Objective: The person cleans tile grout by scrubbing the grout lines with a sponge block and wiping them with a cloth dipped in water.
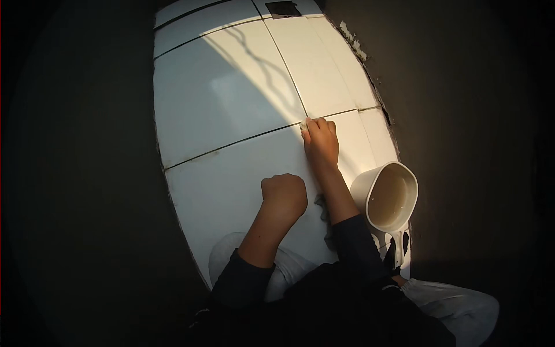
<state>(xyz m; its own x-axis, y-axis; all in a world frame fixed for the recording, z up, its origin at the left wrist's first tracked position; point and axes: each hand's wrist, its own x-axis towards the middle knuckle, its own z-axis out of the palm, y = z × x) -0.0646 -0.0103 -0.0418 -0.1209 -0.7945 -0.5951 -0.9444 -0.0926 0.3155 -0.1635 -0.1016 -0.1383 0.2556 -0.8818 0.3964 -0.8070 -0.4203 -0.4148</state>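
My right hand (322, 144) is closed at the crossing of the dark tile joints, pinching a small whitish lump (303, 125) whose kind I cannot make out. Its fingertips rest at the joint line between large white tiles (231, 98). My left hand (284, 194) is curled into a fist above the nearer tile; whatever it holds, if anything, is hidden. Beside my right forearm stands a white dipper (411, 179) with a handle, holding cloudy brownish water. A crumpled grey cloth (321, 209) lies partly behind that forearm.
A dark square opening (283, 9) sits in the tiling at the far end. Whitish crumbly bits (352, 40) lie along the right tile edge. Dark ground (457, 144) borders the tiles on both sides. Sunlight and shadow cross the surface. My bent legs are near the bottom.
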